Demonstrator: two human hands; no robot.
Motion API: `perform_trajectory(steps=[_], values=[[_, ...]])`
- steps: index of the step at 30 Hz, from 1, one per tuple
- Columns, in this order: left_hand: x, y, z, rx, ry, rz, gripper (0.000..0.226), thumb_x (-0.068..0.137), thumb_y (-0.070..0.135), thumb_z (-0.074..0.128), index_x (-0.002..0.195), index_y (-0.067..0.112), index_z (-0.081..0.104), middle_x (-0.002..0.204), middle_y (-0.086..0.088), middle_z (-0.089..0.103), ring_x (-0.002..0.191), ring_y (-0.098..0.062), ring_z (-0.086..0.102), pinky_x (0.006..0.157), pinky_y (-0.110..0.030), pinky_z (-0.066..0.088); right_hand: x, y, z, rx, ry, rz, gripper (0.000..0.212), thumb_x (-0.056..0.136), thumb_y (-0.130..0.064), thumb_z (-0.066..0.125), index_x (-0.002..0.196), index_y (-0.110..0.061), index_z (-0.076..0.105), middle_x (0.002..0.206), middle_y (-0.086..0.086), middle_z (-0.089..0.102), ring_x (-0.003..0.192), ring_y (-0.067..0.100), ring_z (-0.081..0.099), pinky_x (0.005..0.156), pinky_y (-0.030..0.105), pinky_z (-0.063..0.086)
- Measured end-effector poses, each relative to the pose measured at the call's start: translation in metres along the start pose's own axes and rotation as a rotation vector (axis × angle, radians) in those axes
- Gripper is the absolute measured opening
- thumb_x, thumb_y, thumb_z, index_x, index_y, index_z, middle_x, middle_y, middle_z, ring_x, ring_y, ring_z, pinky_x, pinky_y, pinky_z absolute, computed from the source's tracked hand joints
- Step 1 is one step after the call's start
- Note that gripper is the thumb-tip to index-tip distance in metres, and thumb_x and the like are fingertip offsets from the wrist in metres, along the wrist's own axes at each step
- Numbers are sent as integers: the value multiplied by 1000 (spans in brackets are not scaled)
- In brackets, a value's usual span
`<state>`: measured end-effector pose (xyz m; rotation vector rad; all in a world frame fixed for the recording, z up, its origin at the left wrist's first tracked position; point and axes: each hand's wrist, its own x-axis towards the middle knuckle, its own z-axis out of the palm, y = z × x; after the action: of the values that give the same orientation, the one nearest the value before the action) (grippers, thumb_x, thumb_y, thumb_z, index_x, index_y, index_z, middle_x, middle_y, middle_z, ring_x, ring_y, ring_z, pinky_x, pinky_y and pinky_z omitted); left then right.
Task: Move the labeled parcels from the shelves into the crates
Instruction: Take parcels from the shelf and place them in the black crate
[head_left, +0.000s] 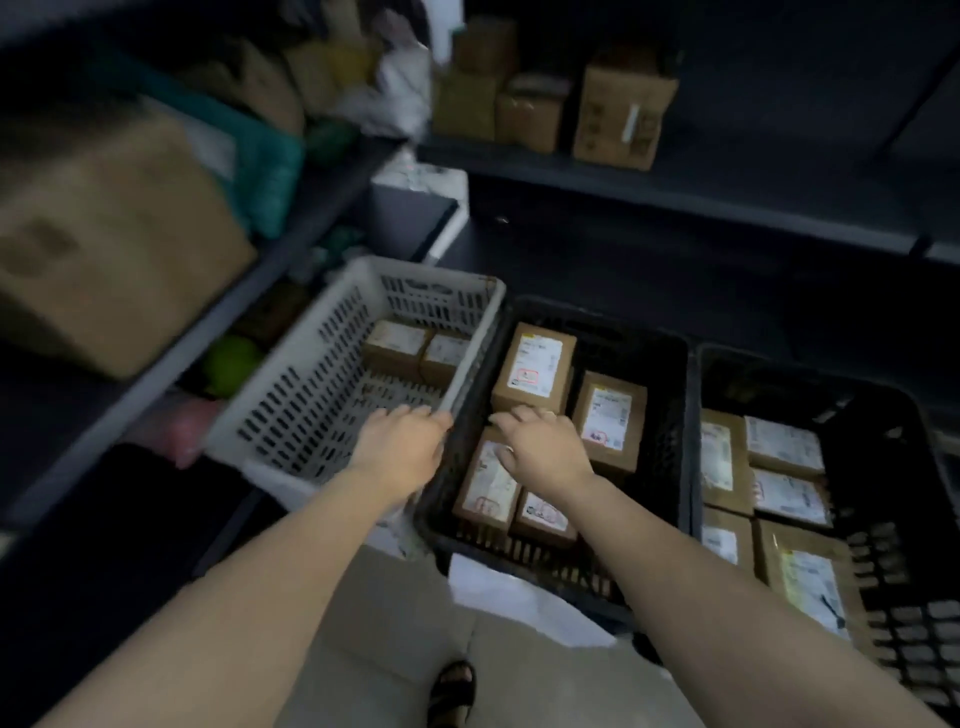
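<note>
While both arms reach forward, the left hand (402, 444) lies palm down, fingers loosely spread, on the near rim of the white crate (291, 410), gripping nothing. The right hand (543, 449), fingers open, rests on a labeled parcel (485, 486) in the middle black crate (670, 415). More cardboard boxes (621, 111) sit on the back shelf (675, 179).

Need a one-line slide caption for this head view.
Both hands, left hand and right hand, reach over labeled parcels in the middle black crate, beside a white crate.
</note>
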<state>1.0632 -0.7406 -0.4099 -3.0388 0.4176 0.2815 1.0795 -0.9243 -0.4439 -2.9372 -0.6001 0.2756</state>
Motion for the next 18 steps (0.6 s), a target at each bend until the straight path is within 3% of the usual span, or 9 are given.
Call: perform_trajectory(steps=[5,8,12,16,18], values=[[-118,-60,-87,50,226,-220,26,96,28,39,118,20,51,115,-1,59,108,-24,53,78,-33,38,-13,-110,-91,18,302,-306,39,98,-35,47,135,-23,50,127,2,57,121,28,49,95,42,41],[-199,-95,-139,106,351,-378,25,93,28,44,115,21,54,110,0,62,105,-25,56,81,-37,41,-25,-197,-141,33,447,-498,32,88,-31,59,118,-19,64,105,4,66,102,31,61,78,41,48],[-321,-140,-192,194,481,-573,28,95,28,41,120,25,54,113,5,63,107,-21,56,86,-37,42,-57,-323,-197,99,573,-752,32,78,-33,54,102,-18,69,87,3,68,81,31,65,61,37,51],[-452,-181,-222,299,552,-748,27,96,29,40,120,26,53,112,6,62,105,-18,57,84,-34,41,-98,-449,-225,189,652,-1010,30,82,-25,67,110,-16,68,98,4,70,90,30,66,69,40,53],[-520,-201,-227,358,557,-841,26,95,29,42,118,25,54,109,5,63,103,-20,58,82,-35,42,-123,-513,-231,217,677,-1113,31,86,-24,65,116,-16,65,105,5,68,98,30,63,77,43,52]])
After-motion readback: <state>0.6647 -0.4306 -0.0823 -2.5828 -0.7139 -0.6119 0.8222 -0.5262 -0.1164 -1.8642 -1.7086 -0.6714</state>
